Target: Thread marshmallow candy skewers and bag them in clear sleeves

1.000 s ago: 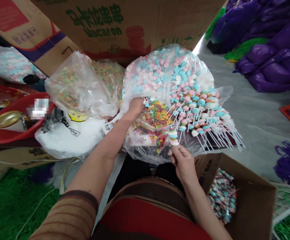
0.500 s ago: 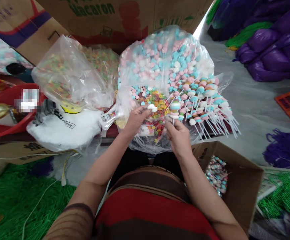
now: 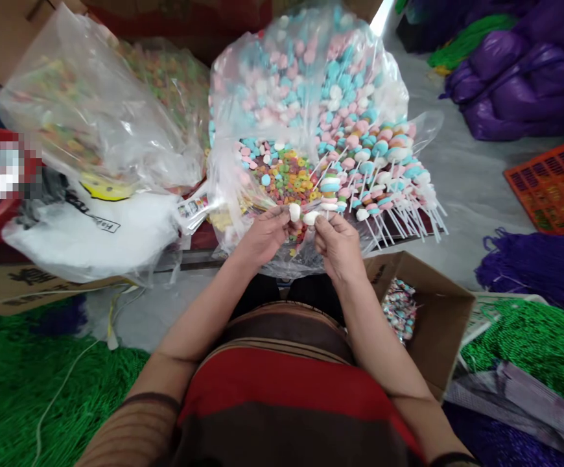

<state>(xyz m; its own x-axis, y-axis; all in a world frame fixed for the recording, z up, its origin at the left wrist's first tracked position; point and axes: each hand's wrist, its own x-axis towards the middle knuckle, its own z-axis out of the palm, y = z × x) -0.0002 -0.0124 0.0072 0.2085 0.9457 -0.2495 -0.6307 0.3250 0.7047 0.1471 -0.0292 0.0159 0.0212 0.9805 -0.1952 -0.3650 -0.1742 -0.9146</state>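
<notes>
My left hand [image 3: 273, 232] pinches a white marshmallow [image 3: 294, 212] between thumb and fingers. Close beside it, my right hand [image 3: 336, 241] is closed on another white marshmallow [image 3: 310, 218]. The small gap between the two pieces is hard to make out. Just beyond my right fingers lies a layered candy skewer [image 3: 330, 184] in blue, white and pink. Under and beyond both hands are loose ring-shaped candies [image 3: 289, 175] in yellow, orange, green and red. Finished-looking marshmallow skewers [image 3: 389, 162] are heaped to the right, their white sticks pointing towards me.
A big clear bag of pastel marshmallows [image 3: 306, 71] stands behind. Left of it are a bag of ring candies [image 3: 102, 110] and a white plastic bag [image 3: 92, 227]. Below right, an open carton [image 3: 437, 324] contains wrapped pieces. An orange crate [image 3: 554, 185] sits far right.
My hands have come together, and my right hand has moved left from the layered skewer to a white marshmallow. The whole view has shifted slightly.
</notes>
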